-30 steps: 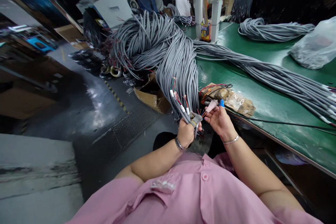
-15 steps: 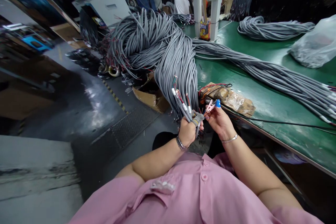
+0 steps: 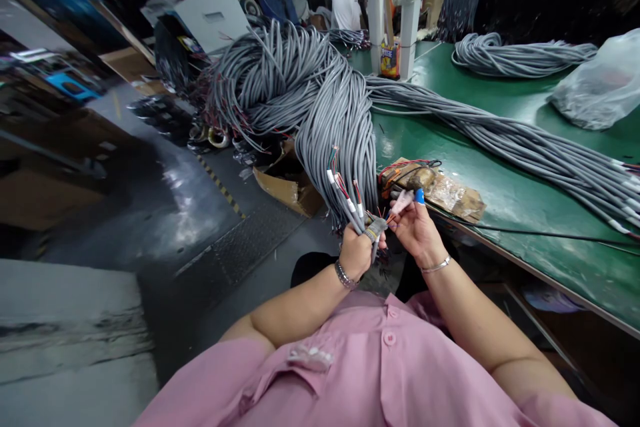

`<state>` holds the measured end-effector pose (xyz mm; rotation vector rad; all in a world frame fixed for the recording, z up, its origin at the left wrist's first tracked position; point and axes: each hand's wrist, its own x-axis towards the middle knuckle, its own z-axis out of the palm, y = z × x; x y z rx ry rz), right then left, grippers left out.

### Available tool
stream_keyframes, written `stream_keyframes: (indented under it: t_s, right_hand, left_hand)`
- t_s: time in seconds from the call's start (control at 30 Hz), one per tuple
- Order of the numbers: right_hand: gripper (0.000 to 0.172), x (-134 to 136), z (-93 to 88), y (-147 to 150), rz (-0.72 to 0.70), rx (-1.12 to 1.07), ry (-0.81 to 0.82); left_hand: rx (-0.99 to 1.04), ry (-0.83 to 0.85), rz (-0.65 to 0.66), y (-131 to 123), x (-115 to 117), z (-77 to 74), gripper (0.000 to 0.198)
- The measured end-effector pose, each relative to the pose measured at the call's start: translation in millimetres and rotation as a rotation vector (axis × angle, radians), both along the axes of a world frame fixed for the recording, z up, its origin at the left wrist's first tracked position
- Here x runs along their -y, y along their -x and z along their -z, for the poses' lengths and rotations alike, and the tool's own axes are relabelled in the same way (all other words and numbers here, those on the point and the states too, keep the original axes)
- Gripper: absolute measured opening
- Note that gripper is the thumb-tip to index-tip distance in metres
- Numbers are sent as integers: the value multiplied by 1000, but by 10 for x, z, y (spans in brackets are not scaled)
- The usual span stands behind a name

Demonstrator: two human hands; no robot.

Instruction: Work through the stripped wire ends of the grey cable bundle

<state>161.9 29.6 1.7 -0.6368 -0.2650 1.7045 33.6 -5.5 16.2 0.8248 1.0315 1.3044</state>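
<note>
My left hand (image 3: 356, 251) is closed around several grey cables (image 3: 358, 219) whose stripped ends show thin coloured wires and white sleeves. A grey wrap (image 3: 375, 228) is around its finger or fingers. Just to the right, my right hand (image 3: 419, 233) pinches a small pink clip-like tool (image 3: 402, 201), its exact kind unclear. The tool is close to fine orange-red wires (image 3: 391, 218) that fan out by the left fingers. A blue cover (image 3: 419, 196) sits on a right fingertip. Whether the tool grips a wire is too small to tell.
A thick bundle of grey cables (image 3: 340, 113) hangs over the table's edge; more cables (image 3: 500, 127) run across the green table (image 3: 420, 140). A taped wooden block (image 3: 450, 195) lies near my right hand. Below stands an open carton (image 3: 285, 187). A person (image 3: 346, 3) is behind.
The pink tool's two parts, spread earlier, now look closer together, and it has turned slightly. My right fingers have shifted a little; my left hand stays on the cables.
</note>
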Motion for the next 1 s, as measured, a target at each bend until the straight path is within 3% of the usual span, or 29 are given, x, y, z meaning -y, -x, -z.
stream_keyframes:
  t_s: [0.17,0.4,0.73,0.87,1.0]
  right_hand:
    - [41,7,27,-67,-79,17,-47]
    - [35,26,7,-94,-59,160,-109]
    - [33,4,-8,-67,-46,140,-58]
    - [38,96,-39,-66,-155,161,-88]
    - [26,256,-51,-36,-261,239,-160]
  left_hand:
    - [14,-12,30,44,12,-5,30]
    - [-22,-29,108,74,-6,0,33]
    - [59,-44,21,-30,-30,-11,30]
    - [54,-28,-2,-25,-33,-8,31]
    - [-20,-52,12,38,-14,43,30]
